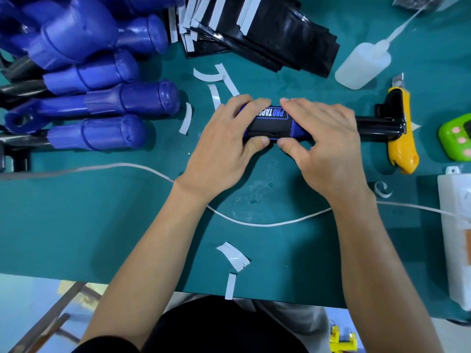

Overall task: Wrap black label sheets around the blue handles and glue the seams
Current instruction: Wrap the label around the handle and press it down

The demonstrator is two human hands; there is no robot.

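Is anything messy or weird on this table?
Yes, a bit. Curled white backing strips lie scattered over the green table, one at its front edge. The yellow utility knife lies with its blade out, beside the squeeze bottle, which is tipped on its side.

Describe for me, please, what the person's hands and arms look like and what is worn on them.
The left hand and right hand are bare: no gloves, rings or watch. Both forearms are uncovered. A black sleeve shows only near the left elbow, at the bottom edge.
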